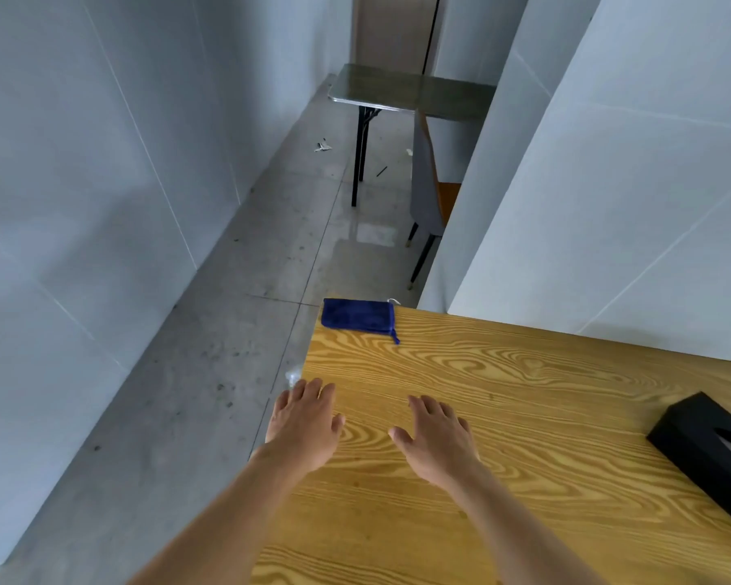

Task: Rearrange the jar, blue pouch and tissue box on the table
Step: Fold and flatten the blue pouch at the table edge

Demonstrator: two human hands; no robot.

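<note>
Flatly, hands (368, 437) (bare) over woodgrain.

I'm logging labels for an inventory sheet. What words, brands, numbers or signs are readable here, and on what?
None can be read.
Blue pouch: plain fabric, no print visible.
Black tissue box: no lettering visible on the sides shown.
Wooden table: only grain.
Both hands: empty.
</note>
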